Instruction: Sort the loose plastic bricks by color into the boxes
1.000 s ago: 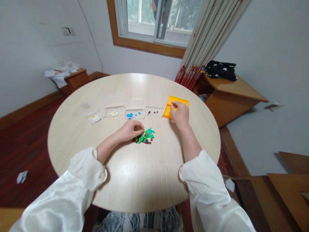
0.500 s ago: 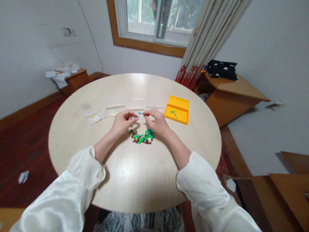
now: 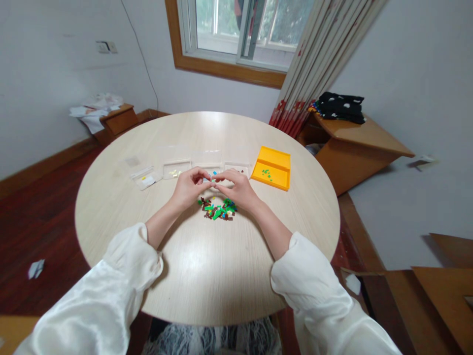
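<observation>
Above the far side of a small heap of mixed toy building bricks [image 3: 219, 211], green, brown, blue and yellow, my two hands meet fingertip to fingertip. My left hand [image 3: 190, 189] pinches a tiny toy brick [image 3: 213, 180], which shows a bit of green; most of it is hidden. The thumb and fingers of my right hand [image 3: 238, 190] close in at the same spot and touch it or my left fingertips. Just behind the fingers, a few blue bricks [image 3: 215, 173] lie in a clear shallow box [image 3: 207, 157], partly covered by my hands.
A clear box [image 3: 177, 162] with pale yellow bricks stands left of my hands, another clear box [image 3: 236, 164] behind my right hand. An open yellow case [image 3: 275, 157] holding several green bricks is at the right. A small plastic bag [image 3: 138, 185] lies farther left on the round table [image 3: 207, 266].
My right hand has moved left and slightly down, so its fingertips now meet those of my left hand. The gap between the hands has closed.
</observation>
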Motion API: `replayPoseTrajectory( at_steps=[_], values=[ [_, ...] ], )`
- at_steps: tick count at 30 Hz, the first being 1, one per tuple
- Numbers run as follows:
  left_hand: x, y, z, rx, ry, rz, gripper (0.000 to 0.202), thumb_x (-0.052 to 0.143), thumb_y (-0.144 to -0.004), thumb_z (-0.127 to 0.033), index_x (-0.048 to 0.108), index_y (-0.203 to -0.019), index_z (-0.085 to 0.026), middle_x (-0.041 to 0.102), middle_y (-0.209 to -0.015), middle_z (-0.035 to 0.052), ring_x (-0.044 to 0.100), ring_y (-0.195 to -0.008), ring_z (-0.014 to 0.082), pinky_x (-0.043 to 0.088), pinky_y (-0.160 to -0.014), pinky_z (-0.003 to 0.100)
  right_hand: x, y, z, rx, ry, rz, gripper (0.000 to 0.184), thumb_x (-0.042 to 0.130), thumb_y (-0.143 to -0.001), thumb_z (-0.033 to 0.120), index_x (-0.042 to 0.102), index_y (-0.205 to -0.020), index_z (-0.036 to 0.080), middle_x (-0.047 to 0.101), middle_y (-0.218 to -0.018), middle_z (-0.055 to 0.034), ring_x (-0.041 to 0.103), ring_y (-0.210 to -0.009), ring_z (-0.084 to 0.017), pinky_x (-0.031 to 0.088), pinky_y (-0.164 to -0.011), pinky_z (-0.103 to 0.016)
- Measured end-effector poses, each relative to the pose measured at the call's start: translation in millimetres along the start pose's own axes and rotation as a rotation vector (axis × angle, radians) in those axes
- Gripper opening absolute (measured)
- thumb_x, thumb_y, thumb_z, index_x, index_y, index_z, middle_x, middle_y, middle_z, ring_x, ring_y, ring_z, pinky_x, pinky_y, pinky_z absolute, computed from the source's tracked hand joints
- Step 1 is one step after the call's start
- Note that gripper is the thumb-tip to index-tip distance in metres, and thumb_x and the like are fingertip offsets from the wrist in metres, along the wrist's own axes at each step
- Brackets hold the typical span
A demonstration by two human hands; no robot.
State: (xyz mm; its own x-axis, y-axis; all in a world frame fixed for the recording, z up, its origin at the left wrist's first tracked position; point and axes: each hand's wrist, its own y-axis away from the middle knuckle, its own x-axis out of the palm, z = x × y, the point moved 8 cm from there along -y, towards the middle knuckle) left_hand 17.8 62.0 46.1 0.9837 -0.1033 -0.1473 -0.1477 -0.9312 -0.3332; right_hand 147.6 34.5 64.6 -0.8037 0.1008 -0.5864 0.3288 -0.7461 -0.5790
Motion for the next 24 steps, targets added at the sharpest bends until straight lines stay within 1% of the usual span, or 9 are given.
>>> replayPoseTrajectory(
  at_steps=[3,6,9,12,15,17,20,22,24],
  values=[
    [0.2,0.0,0.9,0.007,0.008,0.004,0.021,0.076,-0.057,-0.029,0.061,-0.064,-0.017,0.043,-0.05,-0.0054,0.034,-0.048,0.0076,0.023,-0.048,0.022,0.0,-0.4,1.0,-0.008,0.009,0.002,0.017,0.066,-0.08,0.02,0.07,-0.096,0.024,0.072,-0.092,-0.003,0.063,-0.087,-0.017,0.047,-0.081,-0.034],
    [0.5,0.0,2.7,0.015,0.017,0.005,0.02,0.075,-0.058,-0.029,0.061,-0.065,-0.016,0.047,-0.052,-0.0044,0.037,-0.048,0.0075,0.026,-0.048,0.022,0.8,-0.7,1.1,-0.017,0.014,0.014,0.018,0.065,-0.081,0.021,0.07,-0.097,0.026,0.072,-0.093,-0.0026,0.063,-0.088,-0.017,0.046,-0.082,-0.035],
    [1.8,0.2,3.8,0.009,0.038,0.015,0.022,0.075,-0.059,-0.03,0.061,-0.066,-0.016,0.055,-0.057,-0.0019,0.045,-0.052,0.0085,0.033,-0.051,0.022,2.0,-0.6,-0.1,-0.036,0.014,0.024,0.018,0.064,-0.082,0.02,0.07,-0.098,0.026,0.072,-0.093,-0.002,0.063,-0.087,-0.017,0.046,-0.084,-0.035],
    [5.0,0.6,5.2,-0.034,0.088,0.045,0.027,0.077,-0.057,-0.033,0.06,-0.067,-0.016,0.062,-0.065,0.001,0.055,-0.059,0.0117,0.042,-0.057,0.024,2.8,-0.1,-1.8,-0.045,0.026,0.019,0.013,0.063,-0.083,0.021,0.071,-0.093,0.025,0.072,-0.089,-0.0031,0.062,-0.086,-0.017,0.045,-0.082,-0.035],
    [7.0,0.8,6.3,-0.068,0.121,0.067,0.031,0.078,-0.056,-0.036,0.059,-0.069,-0.016,0.065,-0.068,0.0022,0.06,-0.064,0.0141,0.046,-0.061,0.026,3.0,0.3,-2.5,-0.023,0.041,0.01,0.009,0.062,-0.084,0.023,0.07,-0.087,0.024,0.071,-0.086,-0.003,0.061,-0.084,-0.018,0.045,-0.08,-0.034],
    [5.2,0.3,7.1,-0.069,0.104,0.052,0.031,0.078,-0.057,-0.037,0.059,-0.069,-0.016,0.065,-0.068,0.0022,0.061,-0.064,0.0145,0.046,-0.061,0.026,0.8,0.2,-3.3,-0.001,0.059,-0.001,0.009,0.06,-0.084,0.023,0.069,-0.085,0.023,0.07,-0.085,-0.0027,0.06,-0.083,-0.017,0.045,-0.08,-0.033],
    [-0.8,-1.3,10.0,-0.063,0.064,0.001,0.028,0.075,-0.062,-0.038,0.059,-0.069,-0.016,0.064,-0.067,0.002,0.061,-0.064,0.0145,0.046,-0.061,0.026,-12.9,-0.2,-10.8,0.047,0.109,-0.058,0.009,0.057,-0.085,0.023,0.066,-0.086,0.021,0.068,-0.085,-0.0037,0.058,-0.083,-0.018,0.044,-0.079,-0.032],
    [-5.0,-2.4,12.3,-0.059,0.052,-0.036,0.025,0.072,-0.065,-0.038,0.059,-0.069,-0.017,0.064,-0.067,0.0015,0.061,-0.065,0.0142,0.046,-0.061,0.026,-31.0,0.4,-23.6,0.107,0.161,-0.134,0.01,0.054,-0.085,0.023,0.063,-0.086,0.019,0.066,-0.085,-0.0043,0.058,-0.082,-0.018,0.044,-0.078,-0.032],
    [-7.8,-3.3,14.3,-0.057,0.039,-0.058,0.022,0.069,-0.068,-0.036,0.058,-0.069,-0.017,0.063,-0.065,0.0008,0.06,-0.063,0.0134,0.045,-0.06,0.025,-54.7,3.5,-41.7,0.195,0.23,-0.242,0.012,0.05,-0.086,0.024,0.061,-0.086,0.019,0.065,-0.083,-0.0043,0.057,-0.08,-0.018,0.043,-0.078,-0.032]
  ],
)
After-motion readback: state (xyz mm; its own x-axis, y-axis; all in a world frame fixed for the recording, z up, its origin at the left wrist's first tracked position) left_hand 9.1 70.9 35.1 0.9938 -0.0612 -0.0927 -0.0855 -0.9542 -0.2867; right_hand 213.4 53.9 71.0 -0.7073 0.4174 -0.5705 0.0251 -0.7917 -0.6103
